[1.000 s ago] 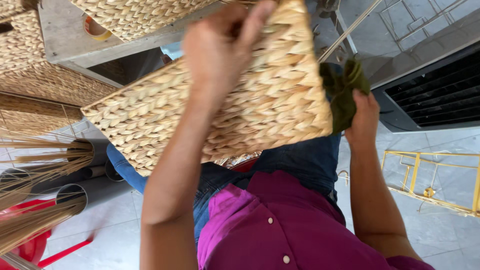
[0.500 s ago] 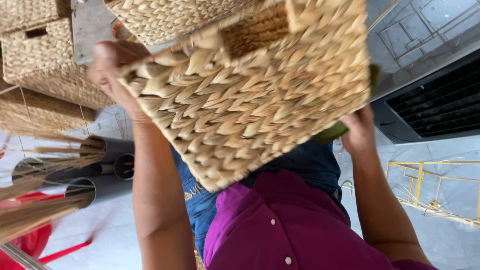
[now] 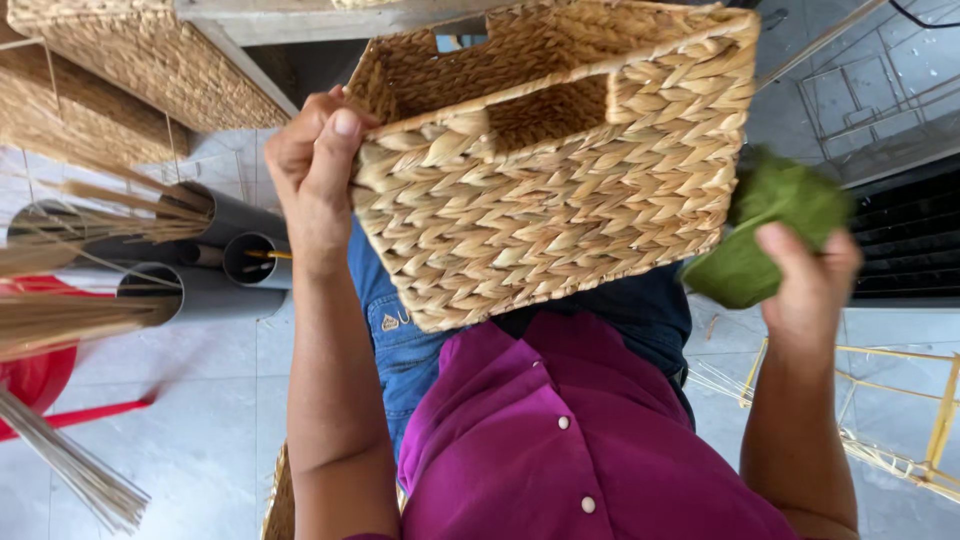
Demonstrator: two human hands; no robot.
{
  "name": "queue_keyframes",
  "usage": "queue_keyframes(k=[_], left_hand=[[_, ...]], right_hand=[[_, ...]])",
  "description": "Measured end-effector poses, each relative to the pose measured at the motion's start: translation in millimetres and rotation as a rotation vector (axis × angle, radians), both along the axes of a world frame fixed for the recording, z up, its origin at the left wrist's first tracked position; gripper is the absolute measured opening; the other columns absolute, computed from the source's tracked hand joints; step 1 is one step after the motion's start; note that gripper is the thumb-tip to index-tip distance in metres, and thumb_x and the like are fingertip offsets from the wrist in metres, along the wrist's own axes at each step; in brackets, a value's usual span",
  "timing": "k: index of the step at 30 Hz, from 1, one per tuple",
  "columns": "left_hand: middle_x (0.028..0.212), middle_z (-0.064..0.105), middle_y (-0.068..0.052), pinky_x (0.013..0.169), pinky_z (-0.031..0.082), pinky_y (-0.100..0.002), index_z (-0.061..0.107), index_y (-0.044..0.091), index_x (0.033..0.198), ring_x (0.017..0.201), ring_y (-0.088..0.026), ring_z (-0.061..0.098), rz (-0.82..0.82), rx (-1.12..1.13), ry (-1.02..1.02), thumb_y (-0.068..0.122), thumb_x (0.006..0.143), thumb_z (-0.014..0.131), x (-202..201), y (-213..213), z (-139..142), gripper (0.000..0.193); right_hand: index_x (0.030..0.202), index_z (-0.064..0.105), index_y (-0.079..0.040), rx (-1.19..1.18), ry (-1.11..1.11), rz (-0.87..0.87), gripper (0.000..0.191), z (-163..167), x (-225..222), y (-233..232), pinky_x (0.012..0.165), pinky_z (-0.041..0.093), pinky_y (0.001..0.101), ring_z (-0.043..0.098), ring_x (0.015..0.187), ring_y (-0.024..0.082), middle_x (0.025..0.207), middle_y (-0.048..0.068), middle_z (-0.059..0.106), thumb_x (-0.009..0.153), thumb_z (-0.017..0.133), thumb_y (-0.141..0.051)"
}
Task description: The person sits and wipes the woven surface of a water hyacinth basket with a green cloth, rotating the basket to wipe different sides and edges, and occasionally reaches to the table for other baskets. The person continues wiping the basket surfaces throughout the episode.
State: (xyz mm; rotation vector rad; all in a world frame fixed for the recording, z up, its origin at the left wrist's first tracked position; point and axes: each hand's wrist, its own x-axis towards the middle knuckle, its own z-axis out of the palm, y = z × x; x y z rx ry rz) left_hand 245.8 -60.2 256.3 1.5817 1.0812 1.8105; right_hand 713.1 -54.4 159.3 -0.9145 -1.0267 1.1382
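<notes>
A rectangular woven basket [image 3: 560, 170] of pale straw-coloured fibre sits on the person's lap, over blue jeans [image 3: 400, 340] and just above a magenta buttoned shirt [image 3: 560, 440]. Its open mouth is tipped up and away from the person, so the inside shows at the top; the part of the interior in view holds nothing. A cut-out handle slot pierces the far wall, and another notch shows in the near rim. The long axis of the basket runs left to right across the lap, with its right end slightly higher in the frame than its left.

The left hand [image 3: 315, 165] is closed on the left corner of the basket, thumb over the rim and fingers wrapped behind the wall. The right hand [image 3: 810, 280] is clenched around a bunched green cloth [image 3: 770, 230], which lies just beside the basket's right wall; whether the cloth touches the weave cannot be told, as that area is blurred.

To the left, several grey pipes [image 3: 215, 255] lie on the tiled floor [image 3: 200, 420] as holders; bundles of thin straw reeds [image 3: 70, 330] stick out of them. A red plastic piece [image 3: 40, 375] lies beneath. More woven baskets [image 3: 150, 60] are stacked at the upper left, and a yellow wire frame [image 3: 930, 420] stands at the lower right.
</notes>
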Motion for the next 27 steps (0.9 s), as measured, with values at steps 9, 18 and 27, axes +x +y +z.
queue_keyframes(k=[9, 18, 27], left_hand=[[0.075, 0.051, 0.0, 0.098, 0.043, -0.025, 0.049, 0.004, 0.078, 0.073, -0.009, 0.04, -0.068, -0.026, -0.176, 0.022, 0.112, 0.067, -1, 5, -20, 0.042], [0.081, 0.057, -0.001, 0.109, 0.044, -0.027, 0.06, -0.001, 0.083, 0.075, -0.009, 0.046, -0.009, -0.054, -0.094, 0.028, 0.112, 0.066, -2, 5, -15, 0.041], [0.074, 0.046, 0.001, 0.097, 0.041, -0.027, 0.043, 0.005, 0.077, 0.073, -0.01, 0.038, -0.064, 0.01, -0.186, 0.026, 0.112, 0.069, 6, 5, -21, 0.049]], right_hand=[[0.125, 0.06, -0.006, 0.791, -0.766, 0.404, 0.041, 68, -202, -47, 0.105, 0.04, 0.0477, 0.053, 0.127, 0.028, 0.143, 0.011, 0.053, 0.092, 0.075, -0.026], [0.126, 0.078, -0.025, 1.157, -1.134, 0.237, 0.035, 50, -199, -33, 0.098, 0.038, 0.0402, 0.05, 0.128, 0.021, 0.144, -0.006, 0.055, 0.091, 0.08, -0.028], [0.101, 0.071, 0.001, 0.82, -1.201, -0.293, 0.013, 66, -78, 8, 0.112, 0.042, 0.0472, 0.049, 0.135, 0.039, 0.136, 0.016, 0.059, 0.09, 0.074, 0.006]])
